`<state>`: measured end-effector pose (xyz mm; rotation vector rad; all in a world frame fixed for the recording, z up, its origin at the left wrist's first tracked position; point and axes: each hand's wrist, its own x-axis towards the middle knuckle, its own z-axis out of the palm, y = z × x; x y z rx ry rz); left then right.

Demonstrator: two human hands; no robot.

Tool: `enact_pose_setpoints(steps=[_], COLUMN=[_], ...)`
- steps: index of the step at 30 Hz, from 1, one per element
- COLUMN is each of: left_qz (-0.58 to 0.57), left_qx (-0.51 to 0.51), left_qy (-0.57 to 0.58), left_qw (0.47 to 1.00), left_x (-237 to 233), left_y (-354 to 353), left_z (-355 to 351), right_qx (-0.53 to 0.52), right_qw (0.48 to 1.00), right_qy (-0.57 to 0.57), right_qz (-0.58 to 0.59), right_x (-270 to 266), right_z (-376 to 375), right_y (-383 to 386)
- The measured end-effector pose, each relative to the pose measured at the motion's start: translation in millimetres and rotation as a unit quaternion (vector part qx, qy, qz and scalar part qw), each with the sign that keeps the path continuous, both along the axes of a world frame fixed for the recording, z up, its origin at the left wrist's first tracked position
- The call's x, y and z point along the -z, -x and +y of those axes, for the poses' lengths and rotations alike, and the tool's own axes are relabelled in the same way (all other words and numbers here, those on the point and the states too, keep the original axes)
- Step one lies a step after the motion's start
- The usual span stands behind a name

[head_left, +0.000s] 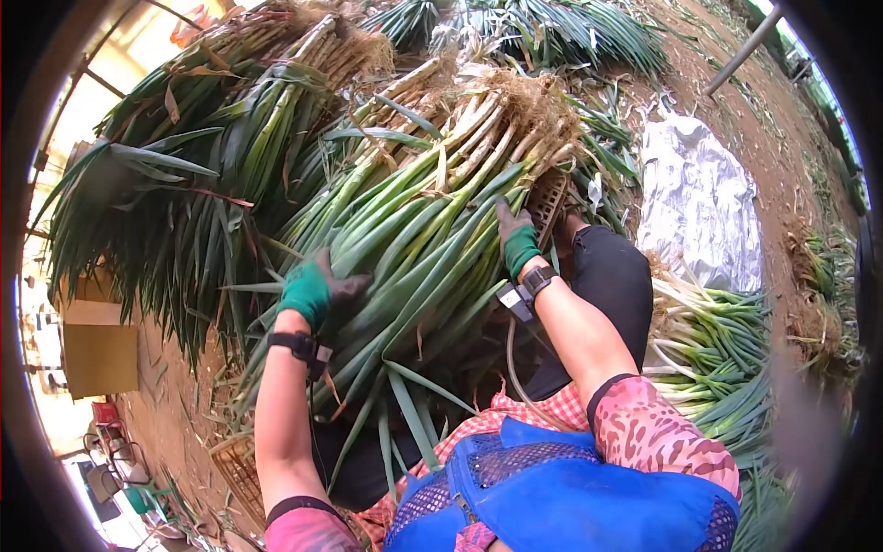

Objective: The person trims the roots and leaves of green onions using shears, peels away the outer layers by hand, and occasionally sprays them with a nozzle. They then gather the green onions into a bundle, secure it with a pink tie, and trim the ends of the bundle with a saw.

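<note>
A big bundle of long green onions (414, 212) lies across in front of me, roots at the upper right and leaves toward the lower left. My left hand (317, 290), in a green glove with dark fingers, rests on the leaves at the bundle's left side, fingers apart. On the right side of the bundle my right hand (513, 235), gloved the same way, touches the stalks near a brown plastic crate (549, 198). Its fingers are spread against the leaves. Part of the crate is hidden under the onions.
A tall heap of onions (184, 193) stands at the left, with more onions (589, 37) at the top. Silvery sheeting (699, 202) lies on the soil at the right, above cleaner onions (717, 359). A metal pole (745, 51) rises at upper right; a brown basket (241, 474) sits lower left.
</note>
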<state>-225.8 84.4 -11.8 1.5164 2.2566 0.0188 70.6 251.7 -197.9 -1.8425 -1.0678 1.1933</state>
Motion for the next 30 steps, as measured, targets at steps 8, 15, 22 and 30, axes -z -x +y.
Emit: enact_pose_setpoints(steps=[8, 15, 22, 30], left_qz=[-0.065, -0.063, 0.200, -0.090], left_qx=[-0.071, -0.139, -0.046, 0.178], left_qy=[-0.032, -0.048, -0.045, -0.240], left_qw=[0.995, 0.987, 0.978, 0.950], left_x=[16, 12, -5, 28], left_y=[-2, -11, -23, -193], left_z=[-49, -99, -82, -6], right_qx=[-0.071, -0.142, -0.194, -0.260], right_qw=[0.993, 0.975, 0.974, 0.854], right_qy=[-0.092, -0.163, -0.119, -0.106], right_qz=[0.012, -0.055, 0.006, -0.438], right_x=[-24, -56, -1, -28], right_z=[5, 4, 16, -79], right_y=[56, 105, 34, -37])
